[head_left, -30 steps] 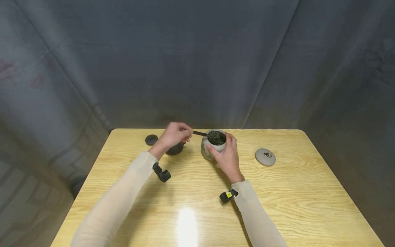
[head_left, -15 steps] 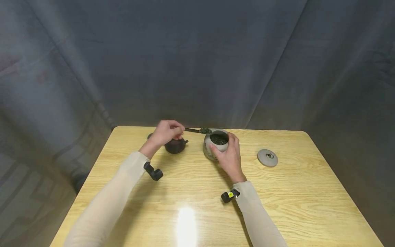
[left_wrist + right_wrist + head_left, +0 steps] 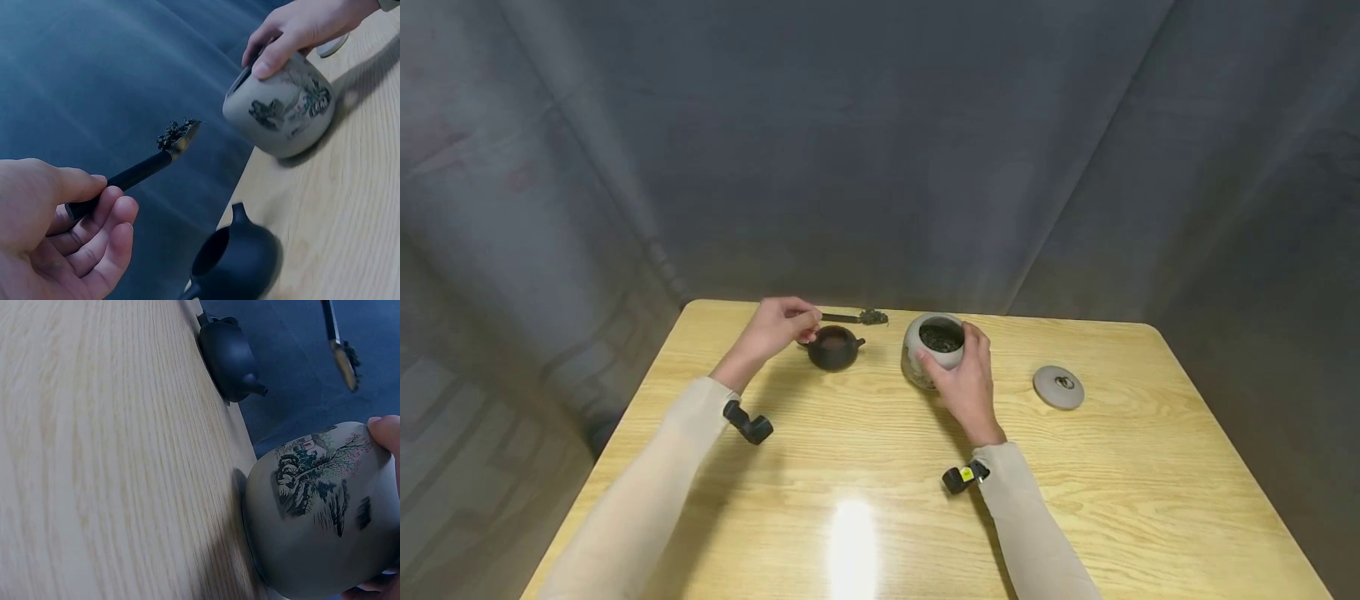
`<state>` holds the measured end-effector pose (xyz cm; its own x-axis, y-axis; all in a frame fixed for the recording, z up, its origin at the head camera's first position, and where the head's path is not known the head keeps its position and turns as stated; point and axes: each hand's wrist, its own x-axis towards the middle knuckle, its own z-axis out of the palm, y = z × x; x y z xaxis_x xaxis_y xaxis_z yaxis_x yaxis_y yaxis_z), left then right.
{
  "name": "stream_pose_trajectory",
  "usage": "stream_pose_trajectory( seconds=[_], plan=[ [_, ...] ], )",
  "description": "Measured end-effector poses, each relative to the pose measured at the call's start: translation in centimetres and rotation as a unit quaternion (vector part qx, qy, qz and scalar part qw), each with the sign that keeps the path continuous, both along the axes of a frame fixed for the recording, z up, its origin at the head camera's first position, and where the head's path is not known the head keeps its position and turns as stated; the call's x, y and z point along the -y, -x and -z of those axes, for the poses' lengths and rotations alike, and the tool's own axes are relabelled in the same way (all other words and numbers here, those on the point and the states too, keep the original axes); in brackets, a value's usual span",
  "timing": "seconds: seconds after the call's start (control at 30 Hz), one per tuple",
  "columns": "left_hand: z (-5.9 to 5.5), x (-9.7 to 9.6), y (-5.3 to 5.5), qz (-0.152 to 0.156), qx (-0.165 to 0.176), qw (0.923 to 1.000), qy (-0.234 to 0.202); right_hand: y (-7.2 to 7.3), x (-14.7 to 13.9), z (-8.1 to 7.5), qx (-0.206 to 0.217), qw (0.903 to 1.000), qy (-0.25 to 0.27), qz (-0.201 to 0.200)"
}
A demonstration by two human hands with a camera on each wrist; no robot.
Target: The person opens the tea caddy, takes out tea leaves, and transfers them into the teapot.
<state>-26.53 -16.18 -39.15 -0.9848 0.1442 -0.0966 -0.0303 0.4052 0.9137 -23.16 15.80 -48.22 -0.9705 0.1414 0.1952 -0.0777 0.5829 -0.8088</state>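
Note:
My left hand (image 3: 775, 333) pinches the dark handle of a tea scoop (image 3: 140, 172) near its end. Dark tea leaves (image 3: 177, 132) are heaped on the scoop's metal tip, which points right in the head view. The scoop is held above and behind a small dark teapot (image 3: 833, 353), whose top is uncovered. My right hand (image 3: 966, 387) grips a pale tea jar (image 3: 312, 519) around its rim, thumb on the near side. A painted landscape decorates the jar's wall. Tea leaves show inside its mouth in the head view.
A round grey lid (image 3: 1058, 387) with a ring on top lies on the wooden table (image 3: 880, 450), right of the jar. Grey curtains (image 3: 865, 150) hang behind the table's far edge. Each wrist wears a small black camera.
The loaded scoop has come out of the jar and moved left with my left hand, toward the teapot. My right hand keeps its grip on the jar. The head view has shifted slightly.

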Motion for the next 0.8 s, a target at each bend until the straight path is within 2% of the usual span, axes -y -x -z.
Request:
stream_pose_trajectory(
  seconds=[0.1, 0.43, 0.8],
  plan=[
    [0.6, 0.7, -0.1, -0.009, -0.001, 0.9999, -0.007, -0.1, -0.2, 0.1, -0.002, 1.0, 0.002, -0.001],
    [2.2, 3.6, -1.3, -0.028, 0.01, 0.9995, 0.012, -0.3, -0.4, 0.2, -0.007, 1.0, 0.0, -0.004],
    [4.1, 4.8, -1.3, -0.047, 0.021, 0.9982, 0.029, -0.2, -0.6, 0.2, -0.006, 1.0, -0.001, 0.002]
  ],
)
